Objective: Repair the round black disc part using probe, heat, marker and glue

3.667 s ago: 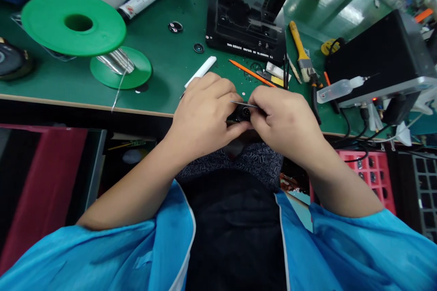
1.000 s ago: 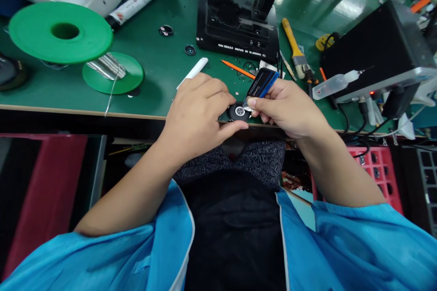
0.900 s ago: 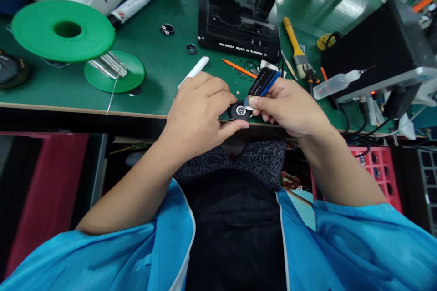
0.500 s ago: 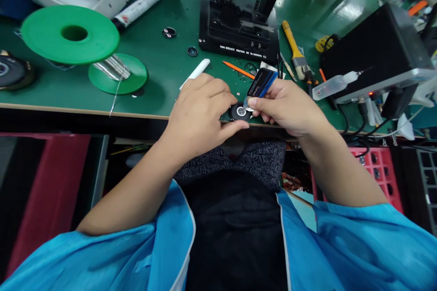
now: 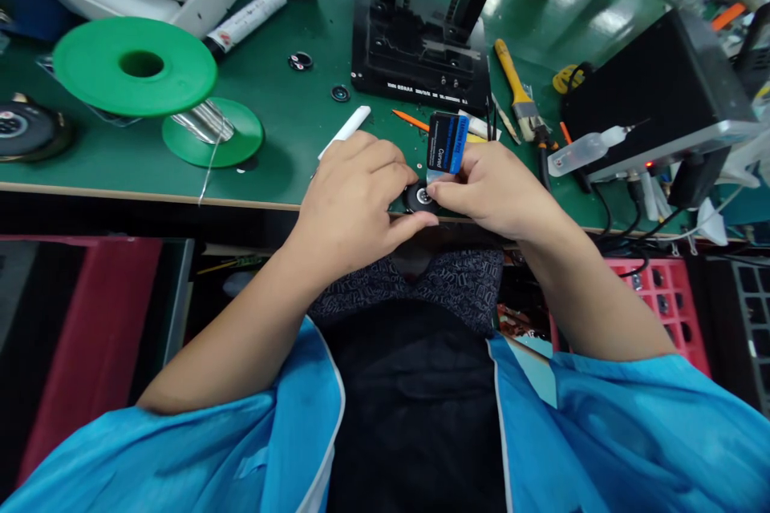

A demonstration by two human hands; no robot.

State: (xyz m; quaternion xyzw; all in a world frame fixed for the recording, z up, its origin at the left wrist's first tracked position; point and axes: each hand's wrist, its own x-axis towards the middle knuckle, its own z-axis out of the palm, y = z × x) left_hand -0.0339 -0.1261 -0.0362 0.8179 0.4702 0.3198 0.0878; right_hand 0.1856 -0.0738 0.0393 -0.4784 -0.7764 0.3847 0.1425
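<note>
A round black disc-shaped device [image 5: 414, 197], like a smartwatch body with a pale ring of contacts on its back, lies at the bench's front edge. My left hand [image 5: 354, 196] has its thumb and index finger curled around the device's left and near sides, gripping it. Between thumb and fingers of my right hand [image 5: 490, 188] is a thin black-and-blue card [image 5: 446, 146] printed "Curved". The card stands nearly upright, and its clear lower end meets the device by my thumb tip. My right fingers hide part of the device.
A green solder spool [image 5: 135, 68] stands at left. Behind the hands are a white stick [image 5: 345, 131], an orange pointed tool [image 5: 409, 119] and a black press stand [image 5: 421, 56]. A brush [image 5: 516, 88], a dropper bottle [image 5: 586, 151] and a black box [image 5: 650, 88] are at right.
My right hand has turned the card from a rightward slant to nearly upright and shifted slightly left, its thumb now over the device. My left hand keeps its place.
</note>
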